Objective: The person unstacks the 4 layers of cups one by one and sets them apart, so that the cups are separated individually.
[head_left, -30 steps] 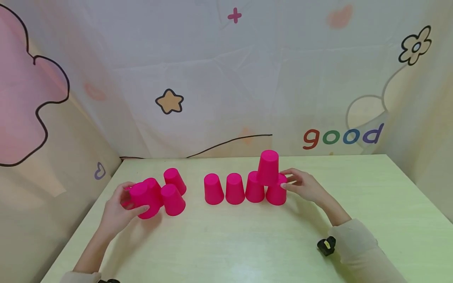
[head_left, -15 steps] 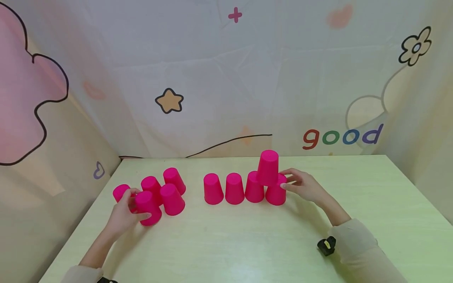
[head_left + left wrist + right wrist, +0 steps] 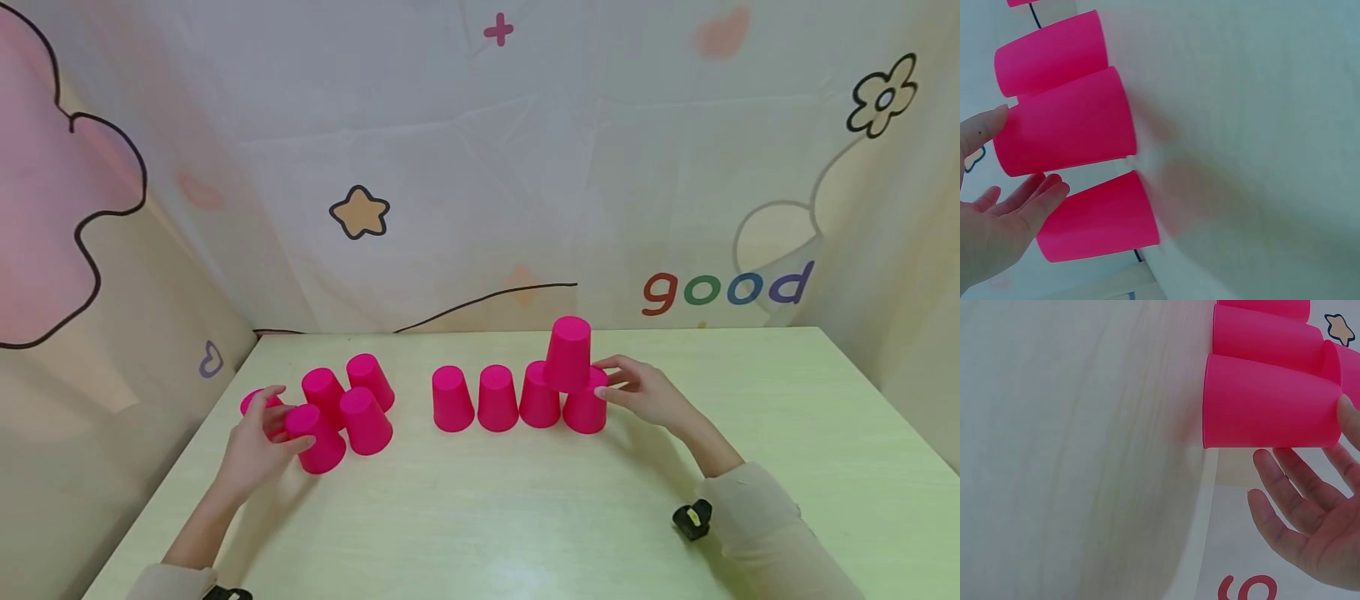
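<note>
Ten inverted pink cups [image 3: 367,423]: five near table's [image 3: 495,517] left edge, five toward back edge | left hand [image 3: 253,454], right hand [image 3: 651,396]: fingers slack around one cup each | likely light, slick, thin-walled; pinch gently mid-wall

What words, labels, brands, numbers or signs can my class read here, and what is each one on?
"good", in coloured letters on the backdrop.
"+", a pink sign higher on the backdrop.
Red mark in the right wrist view: cut off, unreadable alone.
Cups: no text visible.
Black device by the right sleeve: yellow mark too small to read.
</note>
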The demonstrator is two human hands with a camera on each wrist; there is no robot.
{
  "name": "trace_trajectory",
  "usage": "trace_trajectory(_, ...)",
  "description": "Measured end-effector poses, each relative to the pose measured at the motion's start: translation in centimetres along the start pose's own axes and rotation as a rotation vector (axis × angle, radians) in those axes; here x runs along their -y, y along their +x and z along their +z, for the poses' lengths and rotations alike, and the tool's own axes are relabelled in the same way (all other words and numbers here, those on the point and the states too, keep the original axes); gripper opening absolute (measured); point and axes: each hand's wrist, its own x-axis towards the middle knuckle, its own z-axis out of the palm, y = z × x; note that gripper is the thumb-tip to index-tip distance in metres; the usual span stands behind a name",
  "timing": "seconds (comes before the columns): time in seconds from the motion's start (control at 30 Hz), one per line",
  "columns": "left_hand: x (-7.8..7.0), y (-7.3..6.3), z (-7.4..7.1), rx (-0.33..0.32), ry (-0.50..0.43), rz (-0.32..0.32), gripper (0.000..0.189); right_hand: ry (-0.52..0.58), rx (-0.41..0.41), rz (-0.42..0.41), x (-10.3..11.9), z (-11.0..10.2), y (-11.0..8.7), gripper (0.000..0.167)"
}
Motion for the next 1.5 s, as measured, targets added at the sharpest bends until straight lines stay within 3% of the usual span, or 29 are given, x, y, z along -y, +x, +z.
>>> trace_trajectory(0.3, -2.2, -0.1, -0.9, -0.069, -0.005, 0.093, 0.080, 0.005, -0.005, 0.007, 0.0, 0.0, 0.0, 0.043)
trace_trajectory(0.57, -4.1, -0.2, -0.3, -0.099, -0.056, 0.108, 0.078, 0.013, -0.003, 0.008, -0.2, 0.1, 0.0, 0.043)
trace_trajectory(0.9, -5.9, 0.4, 2.4, -0.073, -0.152, 0.141, 0.075, 0.015, -0.001, -0.007, -0.1, 0.1, 0.0, 0.043)
trace_trajectory(1.2, -7.9, 1.6, 5.1, -0.020, -0.344, 0.184, 0.073, 0.001, -0.008, -0.015, 0.1, 0.1, 0.0, 0.043)
trace_trajectory(1.5, -9.9, 2.8, 8.4, 0.031, -0.410, 0.247, 0.073, 0.009, -0.013, -0.013, -0.2, 0.1, -0.1, 0.042)
